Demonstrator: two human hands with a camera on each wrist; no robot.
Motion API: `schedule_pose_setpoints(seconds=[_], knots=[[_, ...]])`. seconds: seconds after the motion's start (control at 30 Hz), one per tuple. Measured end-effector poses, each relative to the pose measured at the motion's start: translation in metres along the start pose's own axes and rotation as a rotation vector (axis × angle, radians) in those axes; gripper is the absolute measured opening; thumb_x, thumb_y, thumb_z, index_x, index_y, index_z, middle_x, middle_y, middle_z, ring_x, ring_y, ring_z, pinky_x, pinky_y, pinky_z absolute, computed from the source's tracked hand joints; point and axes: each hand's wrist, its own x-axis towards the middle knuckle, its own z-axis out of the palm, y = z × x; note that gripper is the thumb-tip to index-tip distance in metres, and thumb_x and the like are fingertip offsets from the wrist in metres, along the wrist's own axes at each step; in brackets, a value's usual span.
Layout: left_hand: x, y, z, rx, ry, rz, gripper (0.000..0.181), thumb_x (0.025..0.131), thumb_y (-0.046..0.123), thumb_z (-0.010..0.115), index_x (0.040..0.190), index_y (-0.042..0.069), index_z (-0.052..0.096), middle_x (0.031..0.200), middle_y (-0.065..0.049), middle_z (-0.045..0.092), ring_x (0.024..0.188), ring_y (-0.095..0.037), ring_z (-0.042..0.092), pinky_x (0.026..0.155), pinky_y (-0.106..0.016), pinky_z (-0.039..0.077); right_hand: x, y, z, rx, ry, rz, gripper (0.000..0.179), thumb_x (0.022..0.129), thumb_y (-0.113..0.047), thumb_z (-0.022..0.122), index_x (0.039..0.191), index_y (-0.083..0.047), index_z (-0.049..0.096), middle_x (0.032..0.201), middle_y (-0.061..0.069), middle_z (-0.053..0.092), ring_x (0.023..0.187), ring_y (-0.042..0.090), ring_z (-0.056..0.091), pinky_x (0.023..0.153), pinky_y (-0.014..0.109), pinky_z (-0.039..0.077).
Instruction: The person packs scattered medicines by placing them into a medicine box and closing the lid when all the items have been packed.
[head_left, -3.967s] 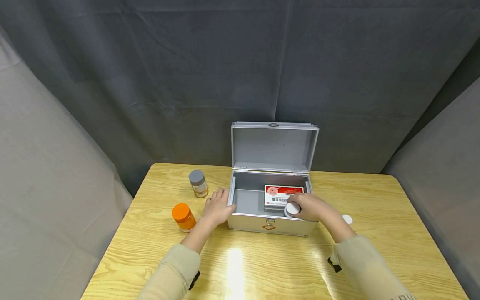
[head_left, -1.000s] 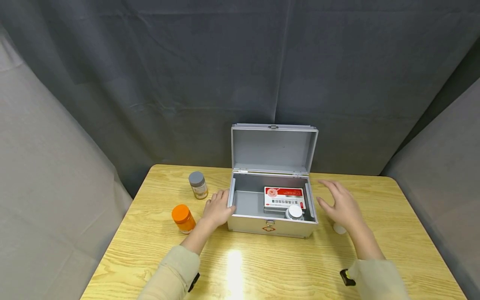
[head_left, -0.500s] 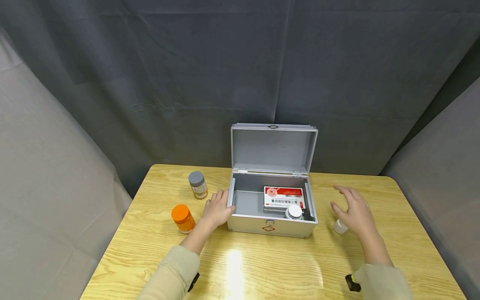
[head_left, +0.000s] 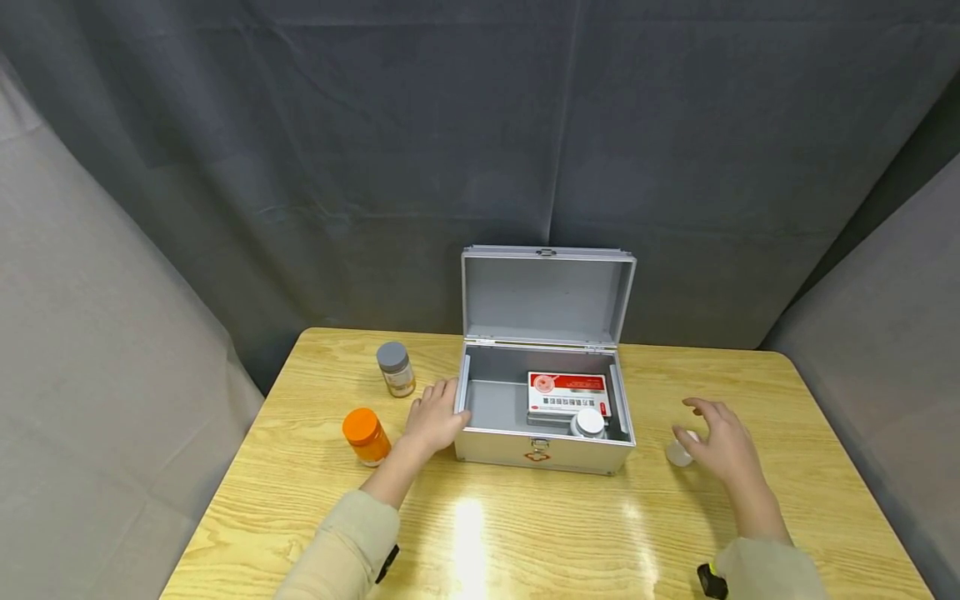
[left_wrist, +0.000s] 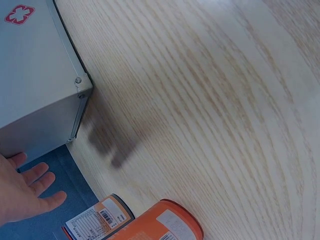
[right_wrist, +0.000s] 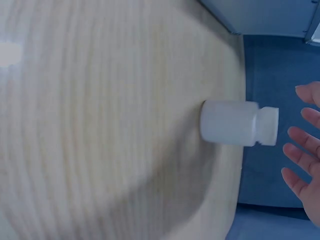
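Note:
My left hand [head_left: 437, 416] rests at the left rim of a silver first-aid box [head_left: 495, 446], whose lid [head_left: 549, 298] stands raised; its fingers are extended along the side. Inside the box, at the right, lie a red-and-white medicine carton [head_left: 555, 406] and a white-capped bottle [head_left: 589, 423] in front of it. To the right of the box my right hand [head_left: 723, 442] hovers with thumb and fingers spread, holding nothing. Beside its thumb a small white bottle [head_left: 678, 453] stands upright on the table; the right wrist view shows this white bottle [right_wrist: 230, 123] apart from the fingertips.
Left of the box stand a grey-capped bottle [head_left: 397, 369] and an orange bottle [head_left: 367, 437], close to my left hand and forearm. The wooden table [head_left: 555, 533] ends at a dark curtain [head_left: 375, 167] behind, with pale cloth [head_left: 90, 375] at both sides.
My right hand has let go of the white-capped bottle inside the box, then moved right and down to beside the small white bottle. The left hand stays at the box's rim.

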Motion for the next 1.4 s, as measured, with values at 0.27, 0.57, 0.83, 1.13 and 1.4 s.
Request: schedule_pose_setpoints(seconds=[0.27, 0.57, 0.83, 1.13, 1.4], knots=[[0.001, 0.000, 0.000, 0.013, 0.001, -0.007, 0.066, 0.084, 0.036, 0.050, 0.142, 0.011, 0.029, 0.139, -0.011, 0.036, 0.126, -0.030, 0.033, 0.098, -0.050, 0.029, -0.007, 0.012, 0.009, 0.000, -0.034, 0.014, 0.044, 0.082, -0.026, 0.066, 0.115, 0.000, 0.052, 0.098, 0.022, 0.054, 0.087, 0.036, 0.052, 0.065, 0.049, 0.043], [0.000, 0.000, 0.000, 0.007, -0.002, -0.004, 0.066, 0.085, 0.037, 0.050, 0.142, 0.011, 0.029, 0.139, -0.011, 0.036, 0.126, -0.030, 0.032, 0.099, -0.050, 0.029, -0.012, 0.019, 0.015, 0.009, -0.050, 0.045, 0.044, 0.080, -0.025, 0.067, 0.113, 0.001, 0.053, 0.092, 0.019, 0.055, 0.080, 0.033, 0.054, 0.059, 0.043, 0.043], [0.000, 0.000, 0.000, -0.002, -0.001, -0.002, 0.065, 0.085, 0.036, 0.050, 0.141, 0.010, 0.030, 0.139, -0.011, 0.036, 0.126, -0.031, 0.033, 0.099, -0.051, 0.029, -0.014, 0.020, 0.016, 0.003, -0.076, 0.073, 0.042, 0.080, -0.027, 0.065, 0.111, 0.000, 0.053, 0.091, 0.019, 0.055, 0.073, 0.029, 0.053, 0.053, 0.037, 0.041], [0.000, 0.000, 0.001, -0.006, 0.006, 0.002, 0.065, 0.085, 0.035, 0.051, 0.141, 0.010, 0.030, 0.139, -0.011, 0.036, 0.124, -0.031, 0.034, 0.098, -0.051, 0.030, -0.012, 0.021, 0.017, -0.005, -0.158, 0.119, 0.042, 0.082, -0.029, 0.062, 0.111, -0.001, 0.052, 0.096, 0.020, 0.053, 0.076, 0.030, 0.054, 0.056, 0.041, 0.042], [0.000, 0.000, 0.000, -0.001, 0.007, 0.007, 0.066, 0.084, 0.037, 0.049, 0.141, 0.011, 0.030, 0.138, -0.011, 0.037, 0.124, -0.030, 0.034, 0.097, -0.050, 0.031, -0.010, 0.019, 0.020, 0.002, -0.183, 0.141, 0.040, 0.081, -0.026, 0.061, 0.109, -0.001, 0.050, 0.096, 0.019, 0.051, 0.073, 0.025, 0.052, 0.055, 0.035, 0.041]])
